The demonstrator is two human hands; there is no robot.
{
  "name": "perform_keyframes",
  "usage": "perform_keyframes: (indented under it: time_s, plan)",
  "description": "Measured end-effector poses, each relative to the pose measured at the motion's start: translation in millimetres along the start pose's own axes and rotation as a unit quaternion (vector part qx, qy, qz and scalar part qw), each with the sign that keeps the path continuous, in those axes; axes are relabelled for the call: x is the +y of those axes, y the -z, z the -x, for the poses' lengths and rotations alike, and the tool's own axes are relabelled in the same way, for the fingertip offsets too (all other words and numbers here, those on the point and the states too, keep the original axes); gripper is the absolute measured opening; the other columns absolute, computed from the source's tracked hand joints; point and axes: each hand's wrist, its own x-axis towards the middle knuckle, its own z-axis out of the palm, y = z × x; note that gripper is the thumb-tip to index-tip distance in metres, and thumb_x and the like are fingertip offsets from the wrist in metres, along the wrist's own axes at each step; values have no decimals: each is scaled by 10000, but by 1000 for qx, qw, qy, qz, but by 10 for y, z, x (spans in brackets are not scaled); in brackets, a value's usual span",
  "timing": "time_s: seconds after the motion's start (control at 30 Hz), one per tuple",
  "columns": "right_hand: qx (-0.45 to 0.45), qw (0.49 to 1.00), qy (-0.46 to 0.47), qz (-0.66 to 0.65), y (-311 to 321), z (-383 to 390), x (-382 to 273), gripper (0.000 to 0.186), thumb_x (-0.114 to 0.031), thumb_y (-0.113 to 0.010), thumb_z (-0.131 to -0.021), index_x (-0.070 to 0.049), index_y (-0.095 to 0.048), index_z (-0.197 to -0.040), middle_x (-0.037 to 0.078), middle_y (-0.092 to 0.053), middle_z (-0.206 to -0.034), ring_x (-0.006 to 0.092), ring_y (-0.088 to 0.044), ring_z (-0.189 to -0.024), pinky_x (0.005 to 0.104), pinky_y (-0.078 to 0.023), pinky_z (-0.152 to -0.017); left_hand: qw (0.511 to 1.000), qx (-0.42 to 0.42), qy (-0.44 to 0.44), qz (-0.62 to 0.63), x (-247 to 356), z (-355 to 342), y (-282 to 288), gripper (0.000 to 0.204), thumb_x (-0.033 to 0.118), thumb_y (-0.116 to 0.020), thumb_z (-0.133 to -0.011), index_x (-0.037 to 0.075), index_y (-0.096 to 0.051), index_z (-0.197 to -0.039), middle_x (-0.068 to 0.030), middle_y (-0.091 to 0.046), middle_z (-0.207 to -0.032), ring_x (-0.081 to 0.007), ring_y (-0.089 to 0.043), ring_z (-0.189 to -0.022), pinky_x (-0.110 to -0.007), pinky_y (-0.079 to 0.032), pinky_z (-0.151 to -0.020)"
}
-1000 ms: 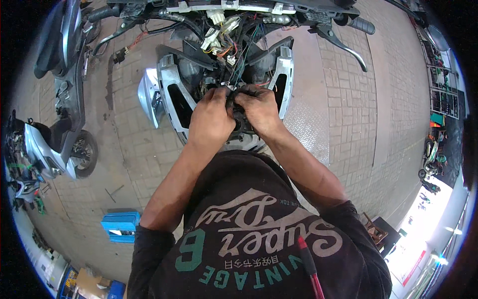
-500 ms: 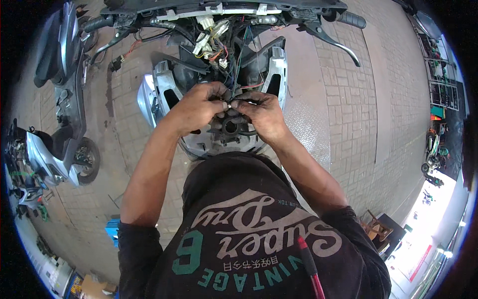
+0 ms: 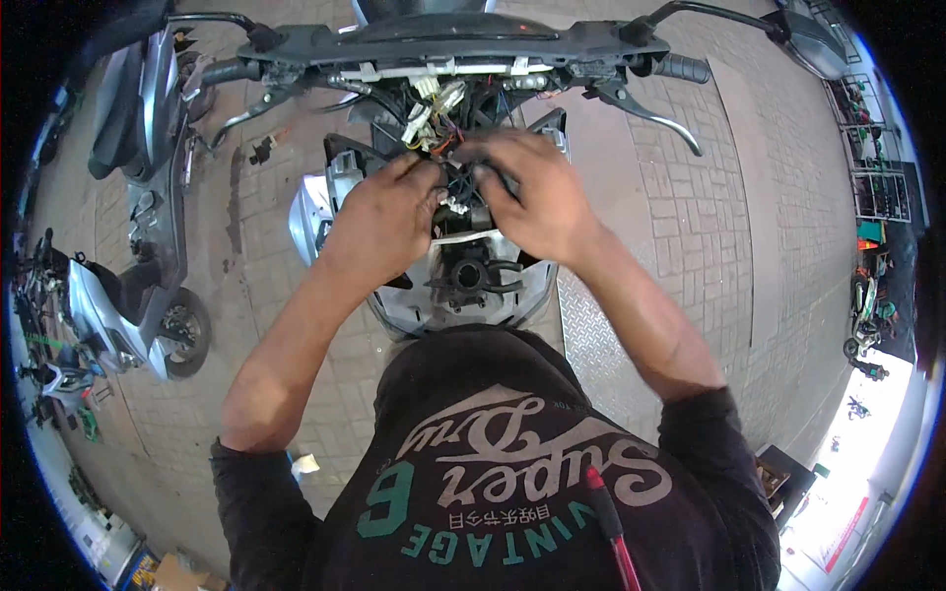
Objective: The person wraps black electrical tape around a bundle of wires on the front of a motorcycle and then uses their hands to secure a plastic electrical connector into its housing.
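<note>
Cream-white on the connectors [image 3: 424, 110], orange among the wires [image 3: 444, 146]; black across the shirt [image 3: 493, 467], printed beige and green; red and black along the pen [image 3: 613, 524]; brick-patterned over the greyish floor [image 3: 695, 236], tread-patterned on the silvery plate [image 3: 594, 345].

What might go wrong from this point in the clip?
Thin dark wires lie between the left hand and right hand, so one could get snagged or strained.
Several similar white connectors sit bunched just beyond the hands; they might be mixed up.
The red-and-black pen on the shirt might drop if it is loosely held; its fastening is unclear.
</note>
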Motion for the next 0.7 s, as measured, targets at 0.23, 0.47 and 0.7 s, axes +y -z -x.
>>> perform_keyframes:
  time_s: [0.23, 0.47, 0.7]
  plan:
    - [-380, 908, -171, -27, 89, -707, 159, 283, -191, -506, -843, 55, -593, -954, 229, -620, -866, 345, -605, -821, 419, -462, -754, 959, 94, -178, -197, -208, 1, -104, 170, 73, -636, -746, 67, -540, -885, -88, -535, -973, -246, -606, -814, -350, -542, -592]
    - [-442, 805, -321, -231, 67, -767, 274, 284, -253, -595, -831, -23, -641, -993, 14, -588, -834, 118, -505, -708, 269, -421, -560, 942, 125, -233, -207, -271, 7, -129, 262, 85, -649, -664, 72, -548, -906, -89, -525, -1004, -241, -595, -865, -331, -536, -648]
    - [-412, 796, -329, -297, 142, -729, 192, 307, -160, -654, -790, 49, -614, -1010, 82, -616, -877, 157, -551, -776, 290, -455, -601, 934, 154, -250, -204, -248, 35, -163, 270, 79, -645, -669, 73, -561, -925, -94, -528, -992, -246, -593, -842, -333, -530, -676]
